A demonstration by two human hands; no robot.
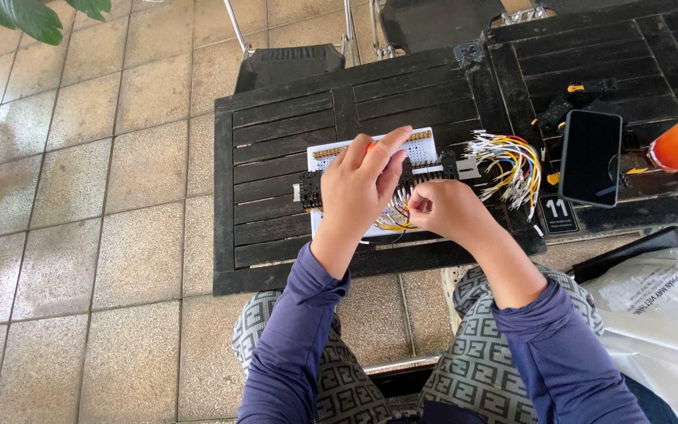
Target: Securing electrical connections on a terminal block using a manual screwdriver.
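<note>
Nearest me, my right hand (442, 209) pinches yellow wires (396, 220) at the white board (370, 149); my left hand (361, 184) fingers close on an orange tool mid-counter (276, 133); loose wires (512, 165) lie right.

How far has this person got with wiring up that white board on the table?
Some yellow wires already sit on the white board, so a start is made. In hand: the left hand holds an orange-handled tool over the board while the right hand pinches at those wires. A large loose bundle of wires lies beside it, so much looks left.
</note>
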